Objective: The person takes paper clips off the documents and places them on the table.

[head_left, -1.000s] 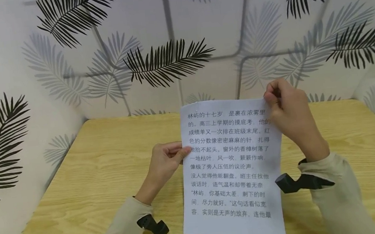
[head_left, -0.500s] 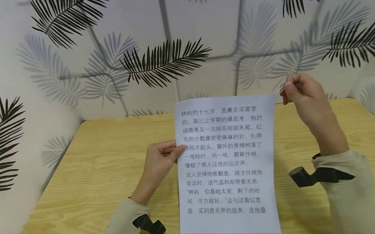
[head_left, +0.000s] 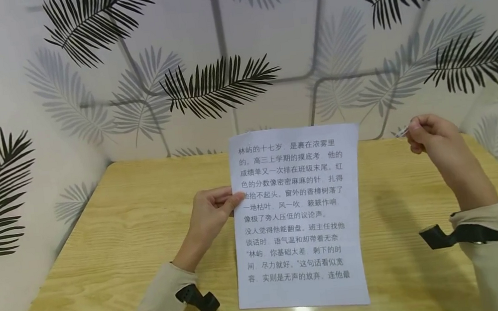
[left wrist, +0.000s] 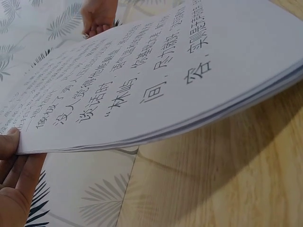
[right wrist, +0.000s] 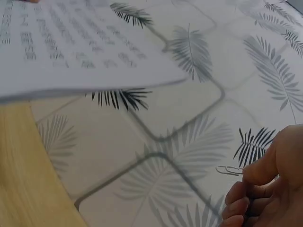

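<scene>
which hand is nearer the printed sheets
Left: the left hand grips the sheets at their left edge, while the right hand is off to their right, apart from them, pinching a paper clip.
</scene>
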A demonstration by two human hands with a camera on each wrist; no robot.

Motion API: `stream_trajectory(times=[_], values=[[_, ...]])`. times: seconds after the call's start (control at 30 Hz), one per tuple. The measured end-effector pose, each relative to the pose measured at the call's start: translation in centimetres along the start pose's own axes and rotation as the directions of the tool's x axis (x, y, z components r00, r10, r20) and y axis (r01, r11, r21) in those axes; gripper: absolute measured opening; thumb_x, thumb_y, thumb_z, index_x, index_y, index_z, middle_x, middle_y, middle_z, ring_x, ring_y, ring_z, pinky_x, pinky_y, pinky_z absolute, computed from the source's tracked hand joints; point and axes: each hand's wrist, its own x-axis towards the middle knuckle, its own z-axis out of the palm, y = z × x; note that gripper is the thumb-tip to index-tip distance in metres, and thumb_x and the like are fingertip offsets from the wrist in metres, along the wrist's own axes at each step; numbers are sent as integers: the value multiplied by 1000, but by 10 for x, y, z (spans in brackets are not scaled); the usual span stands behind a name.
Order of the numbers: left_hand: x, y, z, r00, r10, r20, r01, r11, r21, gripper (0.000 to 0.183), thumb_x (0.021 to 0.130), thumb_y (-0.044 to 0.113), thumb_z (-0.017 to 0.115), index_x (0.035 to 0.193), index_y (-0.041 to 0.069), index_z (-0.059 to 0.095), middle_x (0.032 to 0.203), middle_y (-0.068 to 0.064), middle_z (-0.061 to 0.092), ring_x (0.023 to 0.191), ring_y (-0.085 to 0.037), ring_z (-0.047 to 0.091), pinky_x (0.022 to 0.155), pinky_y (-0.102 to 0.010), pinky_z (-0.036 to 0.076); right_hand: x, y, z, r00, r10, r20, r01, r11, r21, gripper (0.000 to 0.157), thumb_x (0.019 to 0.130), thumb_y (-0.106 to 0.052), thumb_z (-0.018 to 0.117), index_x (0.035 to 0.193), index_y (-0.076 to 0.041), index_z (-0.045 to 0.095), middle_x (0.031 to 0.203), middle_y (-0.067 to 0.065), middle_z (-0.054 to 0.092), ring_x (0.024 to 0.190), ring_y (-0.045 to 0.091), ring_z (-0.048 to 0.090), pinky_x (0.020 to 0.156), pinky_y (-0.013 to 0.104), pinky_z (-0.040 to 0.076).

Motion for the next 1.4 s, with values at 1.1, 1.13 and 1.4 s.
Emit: stream_trajectory(times=[1.1,1.13,1.4], values=[[1,0,2,1000,24,-3,-24,1000,-14,21,90,2,66,108,-9,69,92,-25,71,66,-11,70,62,-25,59,-9,97,-50,879,472,74,-341,729,-593,51,104,-26,30,122,21,41,129,42,36,113,52,40,86,53,43],[0,0,2,1000,23,-5,-23,1000,-15,21,90,2,66,108,-9,69,92,-25,71,66,-11,70,62,-25,59,-9,100,-50,881,468,69,-339,726,-598,50,103,-25,31,121,21,42,128,42,38,113,52,41,86,53,43],[-1,1,1,1000,-2,-17,2,1000,-19,21,90,1,65,107,-9,68,91,-25,71,66,-11,70,62,-24,59,-11,116,-51,895,446,26,-326,691,-645,42,99,-20,37,116,17,49,124,40,44,108,48,45,84,48,42]])
